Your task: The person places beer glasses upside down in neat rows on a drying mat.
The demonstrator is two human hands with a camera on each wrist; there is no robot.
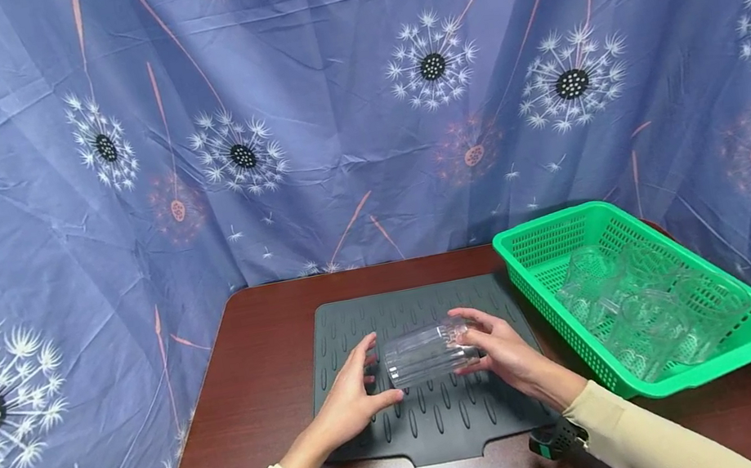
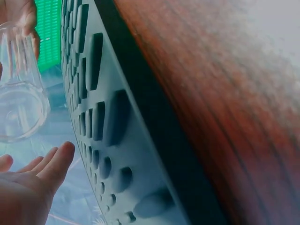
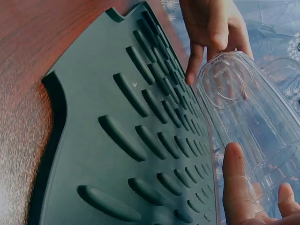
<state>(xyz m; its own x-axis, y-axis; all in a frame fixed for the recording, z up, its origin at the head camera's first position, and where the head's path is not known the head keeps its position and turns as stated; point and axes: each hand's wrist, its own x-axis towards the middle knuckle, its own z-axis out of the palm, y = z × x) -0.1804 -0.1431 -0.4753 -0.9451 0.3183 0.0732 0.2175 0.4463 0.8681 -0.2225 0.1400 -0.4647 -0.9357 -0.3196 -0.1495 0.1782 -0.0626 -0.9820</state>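
Note:
A clear fluted mug (image 1: 421, 355) lies sideways in the air over the dark drying mat (image 1: 447, 437). My right hand (image 1: 502, 345) grips its right end, thumb and fingers around the wall. The round base (image 3: 227, 86) points toward my left hand (image 1: 350, 395), which is spread beside that end with fingers apart and the thumb below. In the right wrist view a clear handle loop (image 3: 281, 68) stands out from the mug's side. The left wrist view shows the mug's round end (image 2: 21, 112) above the left fingers.
A green perforated basket (image 1: 726, 366) stands to the right of the mat, with several clear mugs (image 1: 650, 312) lying jumbled in it. The mat has raised oval ridges and rests on a reddish-brown table (image 1: 245, 388). A blue dandelion-print curtain (image 1: 339, 107) hangs behind.

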